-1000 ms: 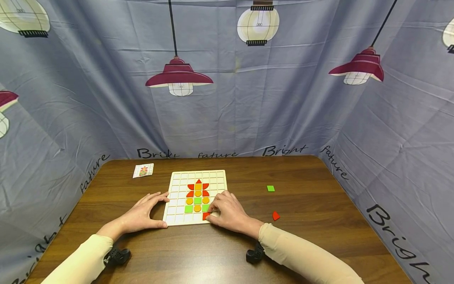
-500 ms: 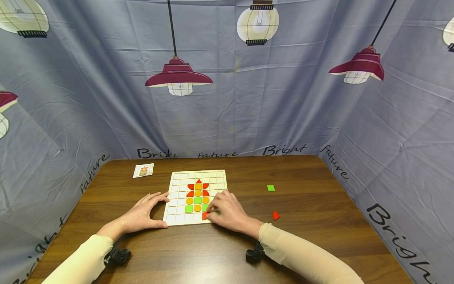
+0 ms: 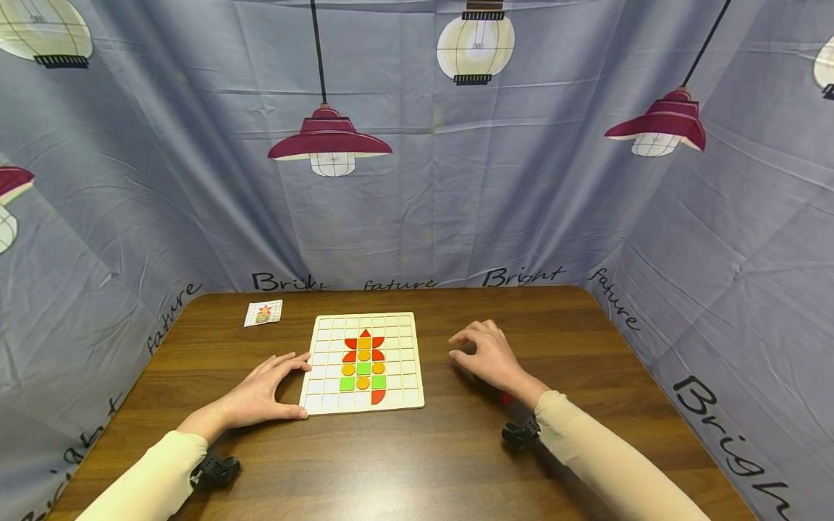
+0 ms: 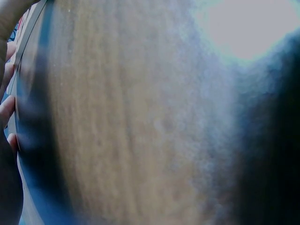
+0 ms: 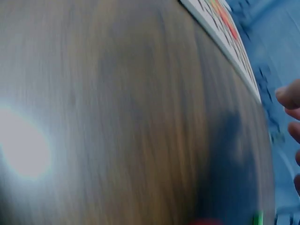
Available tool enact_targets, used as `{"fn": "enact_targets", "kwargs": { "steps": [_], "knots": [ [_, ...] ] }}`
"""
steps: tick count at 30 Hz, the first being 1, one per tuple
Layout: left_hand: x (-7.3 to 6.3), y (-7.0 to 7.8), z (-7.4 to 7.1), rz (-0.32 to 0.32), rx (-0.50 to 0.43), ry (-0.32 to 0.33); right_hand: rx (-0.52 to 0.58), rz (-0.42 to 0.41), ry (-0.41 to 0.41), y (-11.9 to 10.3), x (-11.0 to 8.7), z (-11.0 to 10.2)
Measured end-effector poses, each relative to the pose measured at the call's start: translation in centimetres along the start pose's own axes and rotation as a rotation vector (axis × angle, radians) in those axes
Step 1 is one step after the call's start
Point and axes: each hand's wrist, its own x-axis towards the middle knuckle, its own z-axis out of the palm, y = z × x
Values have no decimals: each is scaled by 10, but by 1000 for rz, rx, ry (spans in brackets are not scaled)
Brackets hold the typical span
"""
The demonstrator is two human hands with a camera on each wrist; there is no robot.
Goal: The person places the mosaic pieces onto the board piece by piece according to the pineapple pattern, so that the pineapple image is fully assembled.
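Observation:
A cream gridded board (image 3: pixel 400 325) lies on the table, bearing a pattern of red, green and orange flat pieces. My left hand (image 3: pixel 257 394) rests at its left side, fingertips along the edge and thumb at the near left corner. A red quarter-round piece (image 3: pixel 378 396) sits in the board's lower row, below a green square (image 3: pixel 378 381). To the right of the board, my right hand (image 3: pixel 489 354) is over the table with fingers loosely bent and nothing visible between them. Under its wrist, a second red piece (image 3: pixel 507 398) shows only partly. The loose green square (image 5: pixel 258 219) appears at the right wrist view's lower edge.
A small picture card (image 3: pixel 263 313) with a similar coloured pattern lies at the back left of the brown wooden table (image 3: pixel 365 463). Behind the table hangs a blue-grey curtain (image 3: pixel 417 217) printed with lamps and lettering.
My right hand has left the red quarter-round piece on the board and moved right, over the area where the loose green square lay. My left hand has stayed at the board's edge.

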Motion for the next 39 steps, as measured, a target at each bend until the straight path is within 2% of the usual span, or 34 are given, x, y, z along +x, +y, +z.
{"fn": "enact_targets", "kwargs": {
  "steps": [8, 13, 18, 24, 39],
  "knots": [
    [1, -2, 2, -5, -1, -12, 7, 104, -59, 56, -15, -30],
    [1, -2, 2, -15, 2, -15, 9, 167, -69, 79, -23, -38],
    [0, -1, 1, -18, 4, -17, 13, 181, -57, 95, -27, -40],
    [0, -1, 1, -27, 6, -15, 40, 204, -55, 105, -28, -40],
    [0, -1, 1, -3, 0, -8, 36, 227, -51, 106, -29, -38]
  ]
}}
